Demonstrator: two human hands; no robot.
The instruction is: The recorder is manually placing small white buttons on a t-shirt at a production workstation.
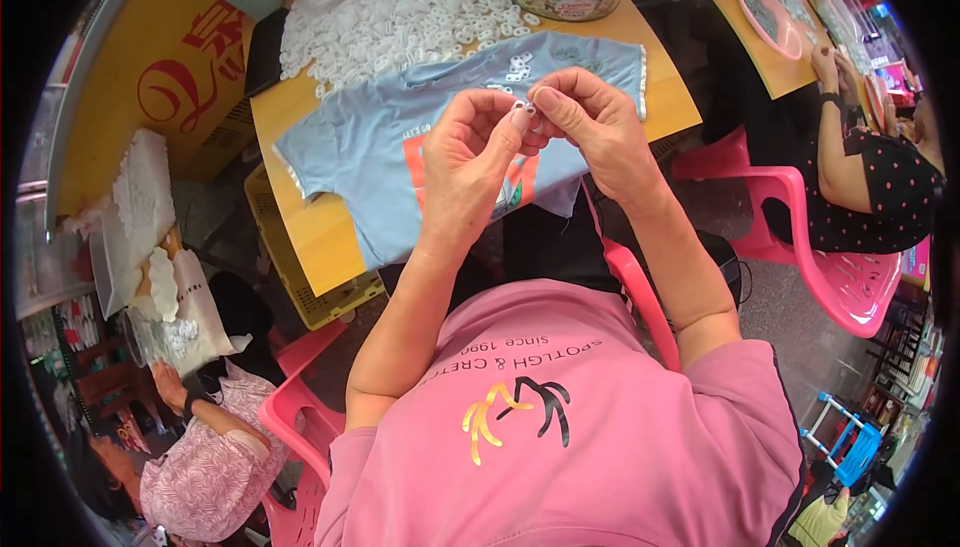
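Over a light blue T-shirt [370,112] spread on the table, my hands meet fingertip to fingertip. My left hand [470,157] is closed, thumb and forefinger pinching a small white plastic piece [524,107] with dark spots like holes or metal bits. Thumb and forefinger of my right hand [595,132] are pinched together at the same piece's edge; whether they hold a separate tiny part is hidden. Several similar white pieces [518,68] lie on the shirt just beyond my fingers. Farther back spreads a large heap of white oval plastic pieces [390,7].
A round tin [570,2] with small grey parts stands at the table's far right. A yellow crate [290,257] sits below the left edge. Co-workers sit on pink chairs [790,197] at both sides; a pink basket [770,17] is on the right-hand table.
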